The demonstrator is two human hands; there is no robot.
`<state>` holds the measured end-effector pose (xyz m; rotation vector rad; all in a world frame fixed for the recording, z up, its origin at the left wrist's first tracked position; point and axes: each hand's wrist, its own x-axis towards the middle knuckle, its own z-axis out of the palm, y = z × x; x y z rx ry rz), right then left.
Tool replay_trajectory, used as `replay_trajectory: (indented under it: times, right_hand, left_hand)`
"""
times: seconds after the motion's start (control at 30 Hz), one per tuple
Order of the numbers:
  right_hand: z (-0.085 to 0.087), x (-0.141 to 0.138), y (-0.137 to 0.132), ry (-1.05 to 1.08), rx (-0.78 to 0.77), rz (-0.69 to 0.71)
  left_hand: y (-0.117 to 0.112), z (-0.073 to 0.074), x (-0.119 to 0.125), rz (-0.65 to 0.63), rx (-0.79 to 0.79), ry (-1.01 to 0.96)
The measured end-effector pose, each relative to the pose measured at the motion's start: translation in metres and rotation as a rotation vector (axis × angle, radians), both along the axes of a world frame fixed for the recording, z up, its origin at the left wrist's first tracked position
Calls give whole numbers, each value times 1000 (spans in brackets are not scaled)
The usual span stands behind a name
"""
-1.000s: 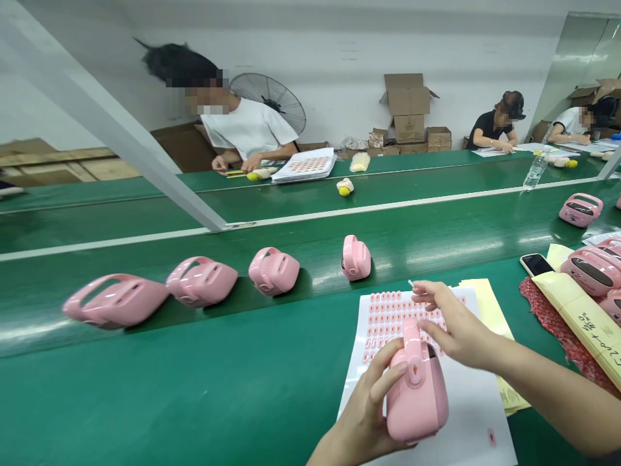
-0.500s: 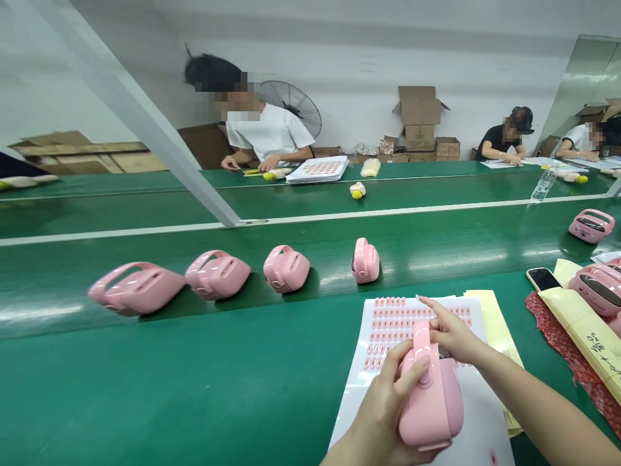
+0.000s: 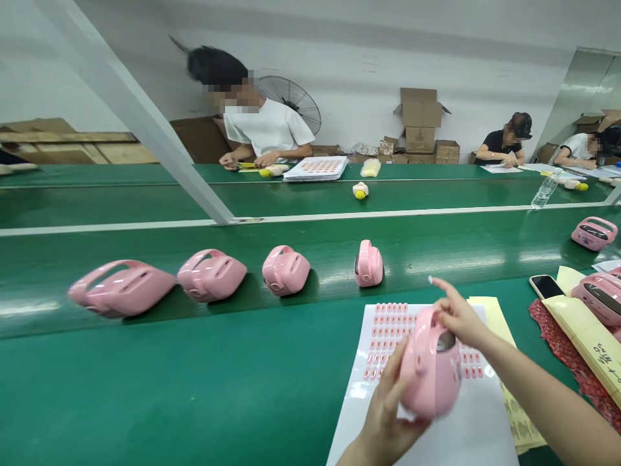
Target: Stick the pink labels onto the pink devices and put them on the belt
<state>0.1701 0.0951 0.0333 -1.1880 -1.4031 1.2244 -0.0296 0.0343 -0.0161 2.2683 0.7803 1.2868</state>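
Note:
My left hand [image 3: 385,414] grips a pink plastic device with a handle [image 3: 431,372] from below, holding it above a white sticker sheet [image 3: 388,336]. My right hand [image 3: 456,317] rests on the top of the device at its handle, fingers curled, index finger pointing up and away. The device is slightly blurred by motion. Rows of small pink stickers cover the upper part of the sheet.
Several finished pink devices [image 3: 286,270] lie in a row on the green conveyor belt [image 3: 194,362]. More pink units [image 3: 601,298], a phone [image 3: 546,285] and yellow paper [image 3: 587,336] sit at right. Other people work across the belt, beside a stack of sticker sheets [image 3: 317,167] and a water bottle [image 3: 544,189].
My right hand left the sticker sheet and came onto the device's handle. Both hands have lifted and turned the device so its front tilts toward me.

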Motion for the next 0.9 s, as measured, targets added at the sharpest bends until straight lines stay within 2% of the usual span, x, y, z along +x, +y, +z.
replay_trajectory:
  times: [0.03,0.07,0.13,0.17,0.2,0.27,0.37,0.47,0.53,0.63,0.77,0.83,0.9]
  right_hand:
    - [8,7,14,-116,62,-87]
    - [16,15,29,-262,116,-184]
    - [31,27,63,-620,180,-360]
    - [36,32,80,-797,161,-434]
    - [39,35,97,-874,143,-480]
    - [39,40,125,-958,94,-545]
    - [31,48,151,-993,9,-602]
    - [28,57,158,-1008,-44,-622]
    - [32,54,158,-1005,-23,-608]
    - [34,19,156,-975,75,-534]
    - [20,-73,149,-866,171,-351]
    - [11,-113,147,-672,107,-263]
    - [7,-134,147,-545,18,-257]
  left_hand:
    - [1,-13,3,110,-100,-44]
    - [1,-25,6,155,-210,-68]
    - [2,-44,13,127,-375,43]
    - [2,-50,16,79,-438,124]
    - [2,-54,18,44,-477,196]
    - [3,-56,22,11,-507,287]
    - [4,-56,25,49,-505,316]
    - [4,-57,29,63,-489,332]
    - [3,-56,32,52,-474,372]
    - [1,-49,36,46,-466,428]
    - [-1,-36,37,72,-467,485]
    - [-1,-30,37,118,-477,512]
    - [0,-29,36,173,-492,516]
